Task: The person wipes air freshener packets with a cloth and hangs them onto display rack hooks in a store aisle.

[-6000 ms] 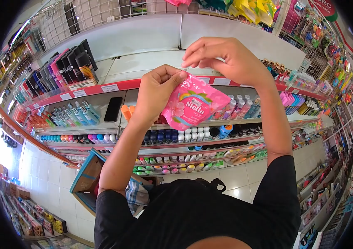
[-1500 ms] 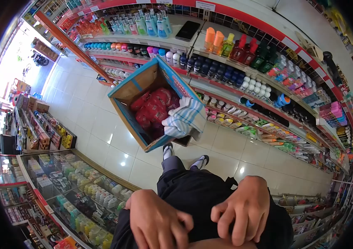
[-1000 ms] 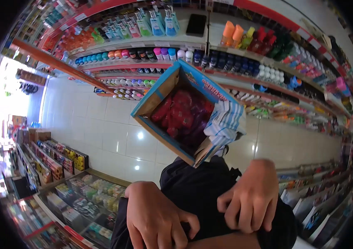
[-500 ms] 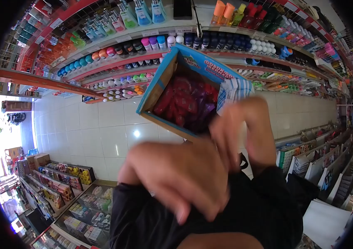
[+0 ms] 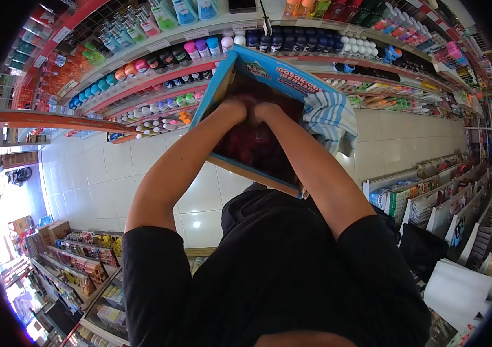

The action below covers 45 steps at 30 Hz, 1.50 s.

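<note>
Both my hands reach down into an open blue cardboard box (image 5: 283, 63). Inside it lie dark red packets (image 5: 249, 144), dim in the box's shadow. My left hand (image 5: 235, 109) and my right hand (image 5: 264, 111) are close together near the box's far inner side. Their fingers are hidden among the packets, so what they hold, if anything, does not show. A blue-and-white striped cloth (image 5: 333, 118) hangs over the box's right edge.
Beyond the box, shelves hold rows of roll-on bottles (image 5: 298, 41) and spray bottles (image 5: 182, 11). A black phone (image 5: 242, 6) lies on the upper shelf. An orange rail (image 5: 55, 120) is at left, a glass case (image 5: 107, 306) lower left, and racks (image 5: 431, 202) at right.
A pink packet was in my left hand six seconds ago. Later both hands were near my body without it; now they have moved forward and down into the box.
</note>
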Available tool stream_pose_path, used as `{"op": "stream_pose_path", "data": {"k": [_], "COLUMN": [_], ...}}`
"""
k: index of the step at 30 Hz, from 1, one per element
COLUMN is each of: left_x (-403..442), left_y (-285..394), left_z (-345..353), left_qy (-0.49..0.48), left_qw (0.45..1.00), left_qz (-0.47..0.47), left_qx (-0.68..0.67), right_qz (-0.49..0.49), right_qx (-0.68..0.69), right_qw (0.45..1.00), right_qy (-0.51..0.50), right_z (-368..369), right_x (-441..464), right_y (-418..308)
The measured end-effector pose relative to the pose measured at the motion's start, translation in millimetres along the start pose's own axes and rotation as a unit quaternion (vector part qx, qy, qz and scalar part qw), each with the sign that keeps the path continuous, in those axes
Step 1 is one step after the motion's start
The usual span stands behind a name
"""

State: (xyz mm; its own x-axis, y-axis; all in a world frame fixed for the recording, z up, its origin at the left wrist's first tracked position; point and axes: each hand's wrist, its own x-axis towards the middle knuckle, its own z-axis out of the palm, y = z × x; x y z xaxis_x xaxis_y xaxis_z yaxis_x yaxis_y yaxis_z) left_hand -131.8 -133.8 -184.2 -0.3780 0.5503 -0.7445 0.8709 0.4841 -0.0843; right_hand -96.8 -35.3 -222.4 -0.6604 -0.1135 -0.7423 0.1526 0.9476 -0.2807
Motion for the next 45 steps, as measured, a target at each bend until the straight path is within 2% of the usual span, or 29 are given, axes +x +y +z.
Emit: {"op": "stream_pose_path", "data": {"k": [2,6,8,9,11,12,14,15,16,18,19,21,22,24,25,26,27,28,29,30,32,34,38,39,41,42,43,44,45], "left_x": [8,-2,-26,-33,-48,-59,-85,-98,-107,-121,-131,-148,-143,-135,-134,-133,-133,-133,-132,-136,-132,-127,-117,-116,-116,-111,-105,-101,-102], "left_y": [0,0,-4,-10,-23,-27,-34,-32,-32,-26,-17,9,16,30,39,48,56,62,72,88,109,119,134,137,144,147,149,151,155], "left_z": [5,-3,-17,-23,-31,-35,-50,-63,-67,-70,-71,-74,-67,-55,-53,-53,-53,-50,-49,-56,-61,-61,-69,-73,-84,-84,-84,-85,-92], "left_qy": [0.018,-0.003,0.061,0.062,0.198,0.199,0.251,0.211,0.216,0.334,0.336,0.440,0.473,0.470,0.471,0.393,0.305,0.213,0.175,0.185,0.177,0.161,0.165,0.174,0.204,0.210,0.219,0.233,0.238], "left_qw": [0.996,0.985,0.997,0.997,0.960,0.960,0.882,0.823,0.822,0.693,0.692,0.545,0.527,0.481,0.477,0.396,0.309,0.288,0.271,0.264,0.234,0.179,0.145,0.143,0.129,0.118,0.121,0.124,0.129], "left_qz": [0.028,0.028,-0.047,-0.047,-0.002,-0.005,0.043,0.017,0.017,0.129,0.130,0.129,0.124,0.123,0.132,0.180,0.225,0.213,0.221,0.219,0.153,0.156,0.186,0.182,0.165,0.145,0.139,0.134,0.128], "left_qx": [0.082,0.169,0.002,0.004,-0.197,-0.197,-0.398,-0.527,-0.526,-0.626,-0.626,-0.702,-0.695,-0.730,-0.730,-0.810,-0.872,-0.909,-0.920,-0.921,-0.944,-0.958,-0.958,-0.957,-0.956,-0.960,-0.958,-0.955,-0.954], "right_qz": [-0.019,-0.084,-0.161,-0.161,-0.282,-0.284,-0.201,-0.226,-0.227,-0.131,-0.131,-0.166,-0.166,-0.212,-0.221,-0.218,-0.205,-0.192,-0.179,-0.176,-0.177,-0.173,-0.142,-0.205,-0.213,-0.189,-0.232,-0.204,-0.221], "right_qx": [-0.036,-0.046,0.043,0.044,0.118,0.116,0.277,0.294,0.290,0.237,0.234,0.330,0.326,0.582,0.619,0.614,0.587,0.558,0.558,0.551,0.636,0.590,0.505,0.502,0.449,0.446,0.383,0.338,0.311], "right_qw": [0.998,0.993,0.985,0.985,0.951,0.950,0.939,0.923,0.923,0.925,0.926,0.867,0.867,0.744,0.703,0.705,0.729,0.752,0.758,0.758,0.695,0.725,0.793,0.756,0.778,0.756,0.719,0.720,0.663], "right_qy": [-0.051,-0.063,-0.045,-0.042,-0.054,-0.053,0.043,0.107,0.109,0.266,0.267,0.333,0.340,0.249,0.272,0.280,0.287,0.294,0.288,0.300,0.285,0.310,0.309,0.367,0.384,0.440,0.531,0.572,0.645], "right_z": [2,-14,-38,-45,-54,-55,-57,-56,-59,-63,-63,-64,-63,-60,-57,-54,-53,-52,-44,-42,-40,-36,-44,-54,-99,-121,-151,-187,-225], "right_x": [24,27,-35,-48,-68,-81,-105,-109,-122,-152,-164,-185,-194,-213,-217,-223,-230,-235,-232,-237,-247,-249,-239,-238,-253,-249,-249,-260,-260], "right_y": [10,12,-11,-16,-23,-27,-28,-25,-23,-15,-8,12,20,32,34,36,40,44,50,47,43,60,107,109,135,164,195,220,258]}}
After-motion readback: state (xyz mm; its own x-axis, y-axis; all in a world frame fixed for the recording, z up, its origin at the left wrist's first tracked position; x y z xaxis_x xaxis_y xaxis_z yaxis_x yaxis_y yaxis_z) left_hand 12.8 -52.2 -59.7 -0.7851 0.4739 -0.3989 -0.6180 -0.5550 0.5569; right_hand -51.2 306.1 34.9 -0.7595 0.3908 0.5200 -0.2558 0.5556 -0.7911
